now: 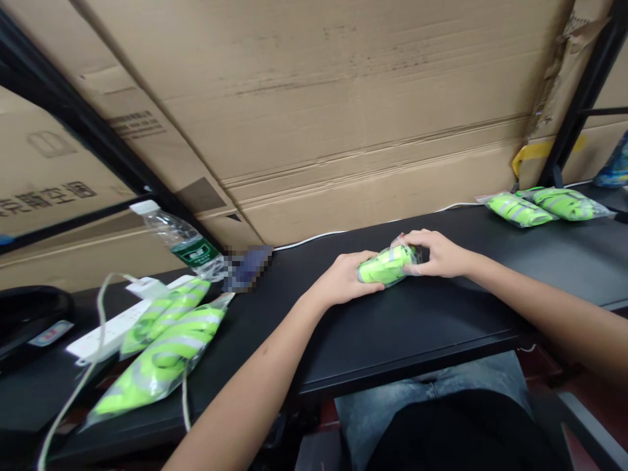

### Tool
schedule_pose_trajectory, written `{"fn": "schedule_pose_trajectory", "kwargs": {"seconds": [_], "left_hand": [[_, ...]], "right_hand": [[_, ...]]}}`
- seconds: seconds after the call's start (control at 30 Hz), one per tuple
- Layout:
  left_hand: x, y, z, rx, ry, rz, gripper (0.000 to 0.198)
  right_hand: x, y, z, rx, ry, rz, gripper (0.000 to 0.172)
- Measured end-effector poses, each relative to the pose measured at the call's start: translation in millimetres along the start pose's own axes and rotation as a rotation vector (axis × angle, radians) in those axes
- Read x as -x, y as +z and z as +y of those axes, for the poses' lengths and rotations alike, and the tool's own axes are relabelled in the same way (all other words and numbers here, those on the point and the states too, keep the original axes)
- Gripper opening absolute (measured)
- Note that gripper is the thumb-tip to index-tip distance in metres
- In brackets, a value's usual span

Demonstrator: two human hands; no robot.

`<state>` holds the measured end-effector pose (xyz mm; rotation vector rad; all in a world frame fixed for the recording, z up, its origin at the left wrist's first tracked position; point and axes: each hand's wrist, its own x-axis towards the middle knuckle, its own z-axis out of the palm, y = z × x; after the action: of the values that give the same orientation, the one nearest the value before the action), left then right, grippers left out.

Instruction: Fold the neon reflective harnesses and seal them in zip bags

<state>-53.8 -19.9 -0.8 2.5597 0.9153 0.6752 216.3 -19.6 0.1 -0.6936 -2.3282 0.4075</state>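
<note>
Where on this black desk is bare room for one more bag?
Bare desktop lies between the left hand and the near edge, and between the right hand and the two bagged reflective vests. The left end is crowded: power strip, water bottle, two bags.

**Neon Packs Line Black Workbench**

A black workbench (pixel 407 343) carries two bagged neon-green reflective bands (pixel 517 209) at its right end and two more bags (pixel 159 356) at left, near a white power strip (pixel 110 330) and a plastic water bottle (pixel 179 239). Beside the bottle sits an object (pixel 248 268) too blurred to identify. A white cable (pixel 314 239) runs along the back edge.
</note>
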Motion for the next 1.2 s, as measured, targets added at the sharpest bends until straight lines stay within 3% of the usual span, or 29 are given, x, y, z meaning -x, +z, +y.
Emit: {"fn": "schedule_pose_trajectory", "kwargs": {"seconds": [0.17, 0.27, 0.47, 0.73, 0.83, 1.0, 1.2], "left_hand": [[1, 9.7, 2, 0.073, -0.048, 0.094, 0.043], [1, 13.1, 4, 0.091, -0.051, 0.114, 0.040], [-1, 16.9, 4, 0.104, -0.086, 0.170, 0.042], [-2, 18.2, 1, -0.011, -0.024, 0.200, 0.039], [-2, 20.0, 0, -0.049, -0.012, 0.223, 0.039], [-2, 24.0, 1, -0.085, -0.005, 0.225, 0.038], [-3, 24.5, 5, -0.097, -0.006, 0.209, 0.034]], "right_hand": [[-1, 0, -3, 0.186, 0.058, -0.127, 0.062], [-3, 3, -6, 0.261, 0.098, -0.151, 0.062], [-4, 9, -10, 0.368, 0.029, -0.092, 0.039], [-5, 10, -18, 0.630, 0.077, -0.082, 0.061], [-6, 14, -14, 0.525, 0.135, -0.045, 0.058], [-2, 15, 0, 0.112, 0.175, 0.004, 0.050], [4, 17, 4, 0.025, 0.199, -0.003, 0.043]]}}
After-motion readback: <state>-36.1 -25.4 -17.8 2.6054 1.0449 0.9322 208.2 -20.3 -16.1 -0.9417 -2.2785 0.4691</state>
